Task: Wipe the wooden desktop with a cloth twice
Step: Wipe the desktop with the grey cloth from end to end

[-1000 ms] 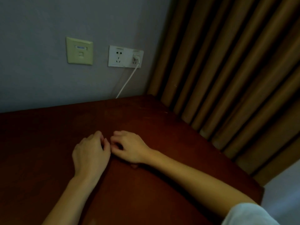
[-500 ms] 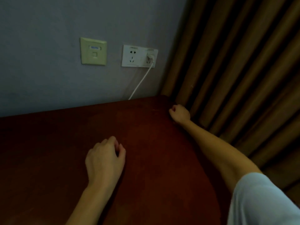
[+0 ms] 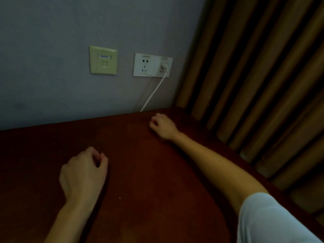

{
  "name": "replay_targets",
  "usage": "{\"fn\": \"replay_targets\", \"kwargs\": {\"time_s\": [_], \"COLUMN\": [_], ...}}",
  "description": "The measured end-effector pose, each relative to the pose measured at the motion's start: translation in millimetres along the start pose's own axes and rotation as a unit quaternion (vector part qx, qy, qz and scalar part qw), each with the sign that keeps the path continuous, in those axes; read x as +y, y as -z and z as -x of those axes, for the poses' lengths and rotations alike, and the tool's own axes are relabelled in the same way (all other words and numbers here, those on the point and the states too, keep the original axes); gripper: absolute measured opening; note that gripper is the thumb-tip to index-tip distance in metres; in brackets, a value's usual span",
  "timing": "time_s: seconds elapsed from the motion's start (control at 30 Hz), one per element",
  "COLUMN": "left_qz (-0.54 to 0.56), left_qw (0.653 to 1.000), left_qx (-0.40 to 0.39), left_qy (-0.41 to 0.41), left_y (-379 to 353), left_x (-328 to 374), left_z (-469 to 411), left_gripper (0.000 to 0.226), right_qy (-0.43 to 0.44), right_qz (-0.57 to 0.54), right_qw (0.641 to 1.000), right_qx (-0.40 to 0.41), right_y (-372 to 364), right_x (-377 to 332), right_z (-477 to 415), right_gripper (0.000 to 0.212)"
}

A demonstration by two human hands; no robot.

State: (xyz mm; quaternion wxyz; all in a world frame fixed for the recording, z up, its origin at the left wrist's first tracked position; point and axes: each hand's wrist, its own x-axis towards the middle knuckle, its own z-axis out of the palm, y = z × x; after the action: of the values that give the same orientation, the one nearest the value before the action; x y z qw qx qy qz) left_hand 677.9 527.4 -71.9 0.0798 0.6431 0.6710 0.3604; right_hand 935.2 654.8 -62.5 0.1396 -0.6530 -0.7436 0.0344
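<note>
Left hand point(image 3: 84, 171) curled, empty, on desktop point(image 3: 149, 181); right hand point(image 3: 163, 127) fisted (contents unclear), far corner.

Overall exposure is low: the scene is dim and colours are muted. Light is diffuse, and its source cannot be located.

The wall point(image 3: 52, 85) at the far left is the most evenly lit surface. The worktop point(image 3: 157, 190) reads dark red-brown, darkening almost to black at the near left.

Soft-edged shadows lie beside the left hand point(image 3: 84, 171), the right hand point(image 3: 163, 127) and the right forearm point(image 3: 210, 160). Deep shadow fills the folds of the curtain point(image 3: 254, 85) at the right. The pale sleeve point(image 3: 273, 220) at the near right is the brightest area.

Detail is soft throughout, and markings on the socket plate point(image 3: 151, 65) are smeared. Wide-angle distortion slants the curtain folds and tilts the worktop's far edge.
</note>
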Motion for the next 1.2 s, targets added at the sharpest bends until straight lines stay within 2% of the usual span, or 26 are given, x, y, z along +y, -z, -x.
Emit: {"fn": "replay_targets", "kwargs": {"time_s": [0.1,0.23,0.37,0.43,0.5,0.63,0.73,0.8,0.97,1.1,1.2], "left_qz": [-0.009,-0.036,-0.058,-0.064,-0.068,-0.059,-0.056,-0.057,-0.049,-0.053,-0.054], "left_qw": [1.0,0.999,0.998,0.998,0.997,0.998,0.998,0.998,0.998,0.998,0.998], "left_qx": [0.003,-0.002,0.0,-0.002,-0.004,-0.003,-0.005,-0.012,-0.026,-0.027,-0.028], "left_qy": [-0.002,-0.019,-0.027,-0.029,-0.03,-0.03,-0.028,-0.02,-0.003,-0.004,-0.007], "left_y": [1,0,-2,-4,-4,-3,-2,-1,3,4,4], "left_x": [0,2,3,4,4,4,4,5,8,9,9], "left_z": [0,1,2,2,2,2,2,1,0,1,0], "left_gripper": [0.021,0.019,0.019,0.02,0.02,0.02,0.02,0.021,0.02,0.019,0.019], "right_qy": [-0.12,-0.291,-0.37,-0.348,-0.279,-0.017,0.184,0.241,0.175,0.064,0.016], "right_qz": [0.02,0.021,0.075,0.095,0.077,0.043,-0.014,-0.047,-0.077,-0.057,-0.034], "right_qw": [0.992,0.953,0.922,0.929,0.954,0.998,0.983,0.969,0.981,0.996,0.999], "right_qx": [0.032,0.077,0.092,0.087,0.078,0.036,-0.012,-0.02,-0.007,0.01,0.021], "right_y": [14,26,25,22,16,-13,-37,-47,-47,-31,-15], "right_x": [65,133,136,112,74,-41,-127,-158,-143,-73,-13], "right_z": [-13,3,8,5,2,3,1,-15,-68,-91,-90], "right_gripper": [0.028,0.035,0.041,0.042,0.039,0.027,0.021,0.019,0.019,0.023,0.026]}}
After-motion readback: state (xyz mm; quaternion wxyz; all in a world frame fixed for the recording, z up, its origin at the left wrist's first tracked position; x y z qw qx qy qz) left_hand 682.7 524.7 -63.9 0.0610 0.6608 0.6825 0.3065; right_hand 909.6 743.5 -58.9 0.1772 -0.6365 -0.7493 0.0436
